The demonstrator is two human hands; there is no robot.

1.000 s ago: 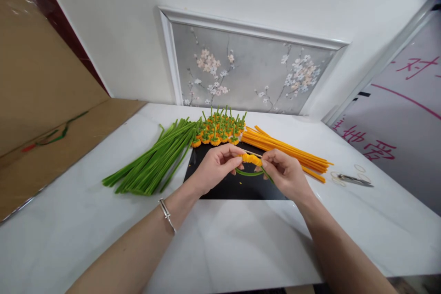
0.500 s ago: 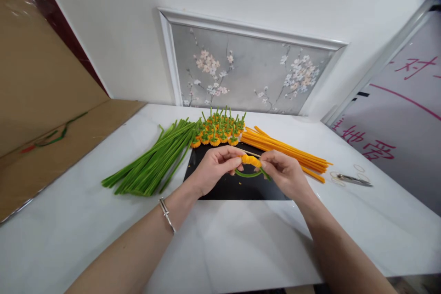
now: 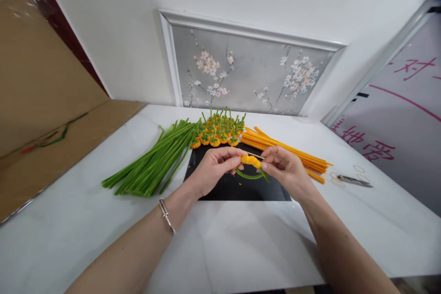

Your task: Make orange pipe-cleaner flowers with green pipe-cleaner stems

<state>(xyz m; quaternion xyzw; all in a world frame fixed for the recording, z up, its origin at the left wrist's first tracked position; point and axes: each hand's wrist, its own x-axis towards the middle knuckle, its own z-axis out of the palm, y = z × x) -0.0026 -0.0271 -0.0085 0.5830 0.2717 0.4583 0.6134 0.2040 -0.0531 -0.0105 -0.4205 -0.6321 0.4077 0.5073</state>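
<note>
Between my two hands is a coiled orange pipe cleaner (image 3: 251, 161), bunched into rounded loops, held above a black mat (image 3: 237, 190). My left hand (image 3: 220, 167) pinches its left end with thumb and fingers. At the other end, the thumb and fingertips of my right hand (image 3: 282, 167) are closed on it. A green pipe cleaner (image 3: 248, 176) hangs in a curve beneath the orange loops, its end near my right fingers. Behind the fingers a thin stick (image 3: 254, 154) shows in part; I cannot tell whether a hand touches it.
Green pipe cleaners (image 3: 151, 163) lie bundled at left. Several small orange pumpkin shapes with green stems (image 3: 220, 128) stand at the back. Straight orange pipe cleaners (image 3: 284, 149) lie at right, near scissors (image 3: 354, 180) and loose rings (image 3: 359, 168). Cardboard (image 3: 51, 156) borders the left side.
My right fingers have shifted slightly at the right end of the orange piece, and the green pipe cleaner's end shows a little differently. My left hand stays in place.
</note>
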